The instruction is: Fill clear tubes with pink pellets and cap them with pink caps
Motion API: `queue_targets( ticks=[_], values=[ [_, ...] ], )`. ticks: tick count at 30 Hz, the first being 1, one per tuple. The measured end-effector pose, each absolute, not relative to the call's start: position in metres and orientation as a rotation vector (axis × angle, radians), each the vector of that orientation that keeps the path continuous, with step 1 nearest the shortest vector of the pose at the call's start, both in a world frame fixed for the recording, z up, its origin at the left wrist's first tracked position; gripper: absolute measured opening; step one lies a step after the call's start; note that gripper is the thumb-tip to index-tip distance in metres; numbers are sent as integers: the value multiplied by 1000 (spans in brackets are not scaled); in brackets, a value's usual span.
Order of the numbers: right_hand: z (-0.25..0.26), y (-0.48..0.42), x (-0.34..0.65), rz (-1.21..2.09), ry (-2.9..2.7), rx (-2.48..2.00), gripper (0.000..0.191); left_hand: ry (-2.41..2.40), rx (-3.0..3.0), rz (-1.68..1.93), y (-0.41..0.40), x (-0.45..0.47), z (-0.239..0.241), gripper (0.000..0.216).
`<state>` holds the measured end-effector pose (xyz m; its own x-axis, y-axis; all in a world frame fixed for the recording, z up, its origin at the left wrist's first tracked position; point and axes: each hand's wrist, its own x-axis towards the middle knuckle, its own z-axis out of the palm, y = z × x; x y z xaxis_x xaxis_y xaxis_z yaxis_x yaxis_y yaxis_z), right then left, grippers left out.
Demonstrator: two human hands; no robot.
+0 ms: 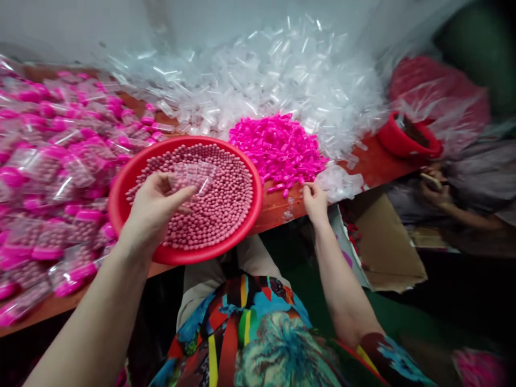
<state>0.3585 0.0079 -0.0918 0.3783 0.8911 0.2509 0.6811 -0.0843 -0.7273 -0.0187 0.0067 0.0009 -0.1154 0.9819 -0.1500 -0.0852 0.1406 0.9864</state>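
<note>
My left hand (155, 207) hovers over a red basin (121, 207) full of small pink beads (217, 199). Its fingers pinch a clear plastic tube (197, 174) held above the beads. My right hand (314, 201) rests at the table's near edge, fingers curled in a pinch beside a heap of bright pink caps (278, 148). What it pinches is too small to make out.
A big pile of clear plastic tubes (262, 75) lies at the back. Filled tubes with pink caps (52, 172) cover the left of the table. Another person's hands (433, 188) work at the right near a red bowl (407, 140). A cardboard box (387, 242) sits below.
</note>
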Motion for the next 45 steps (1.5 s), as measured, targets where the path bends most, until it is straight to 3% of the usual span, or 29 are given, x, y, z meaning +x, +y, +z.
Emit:
queue_targets(
  ticks=[5,10,15,18,22,25,30,34,45],
  values=[
    [-100,16,346,276,-1663,-1841,31,1157,739,1094,-20,23,0,47],
    [-91,35,319,-15,-2219,-2034,41,1106,723,1064,-24,28,-11,50],
    [-99,40,319,26,-2136,-1993,28,959,610,984,-25,22,-8,40],
    [-101,42,317,289,-1680,-1776,27,859,521,960,-25,22,-7,40],
    [-74,36,293,959,-1078,-1363,32,856,497,959,-24,23,-7,38],
    [-36,23,266,1381,-954,-1135,30,863,518,932,-24,23,-9,36],
    [4,2,232,1654,-1032,-1048,31,893,521,960,-25,24,-12,39],
    [-1,-3,212,1586,-1231,-1112,39,921,499,983,-27,25,-11,41],
    [-14,-4,196,1025,-1689,-1148,20,870,512,1037,-28,24,-12,30]
  ],
)
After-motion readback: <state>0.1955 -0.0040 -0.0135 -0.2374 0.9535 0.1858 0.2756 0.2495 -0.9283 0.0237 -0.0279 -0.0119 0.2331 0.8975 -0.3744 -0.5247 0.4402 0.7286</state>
